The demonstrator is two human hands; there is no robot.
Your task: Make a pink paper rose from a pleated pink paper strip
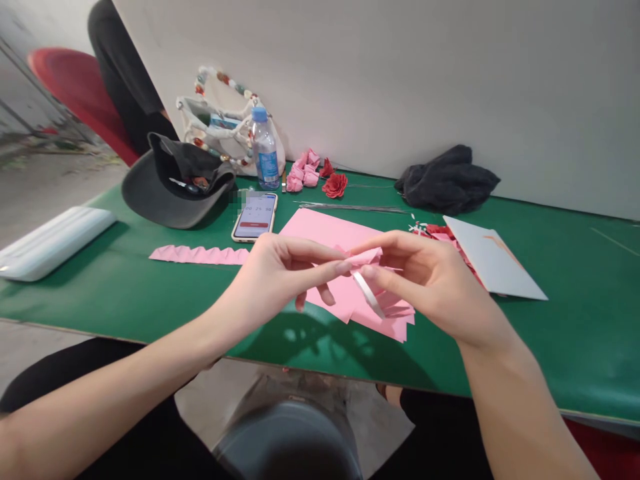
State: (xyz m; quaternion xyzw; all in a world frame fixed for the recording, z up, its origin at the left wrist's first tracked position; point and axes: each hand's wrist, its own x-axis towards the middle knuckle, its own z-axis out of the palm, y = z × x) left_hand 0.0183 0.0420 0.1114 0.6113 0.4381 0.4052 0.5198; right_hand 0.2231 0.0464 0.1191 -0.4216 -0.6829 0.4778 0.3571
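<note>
- Above the green counter (575, 320), both hands lifted clear of the surface, fingertips meeting on a small piece of pink paper (365, 257) (curled or folded, partly hidden by the fingers).
- Right hand (425, 280): narrow pinch, thumb and forefinger closed on the paper.
- Left hand (280, 277): narrow too, fingers stretched toward the same piece, likely to steady it.
- Between the hands, a white strip (367, 295) hanging from the pink piece (paper or tape, cannot tell).
- Directly below, loose pink paper sheets (325, 230), probably kept within easy reach.
- Left of the sheets, a pleated pink paper strip (200, 255) lying flat, and a phone (255, 217) showing a timer, face up, apparently for reading at a glance.
- Farther back, near the wall, a red paper rose (334, 185) and crumpled pink paper (303, 172), seemingly set away from the hands.
</note>
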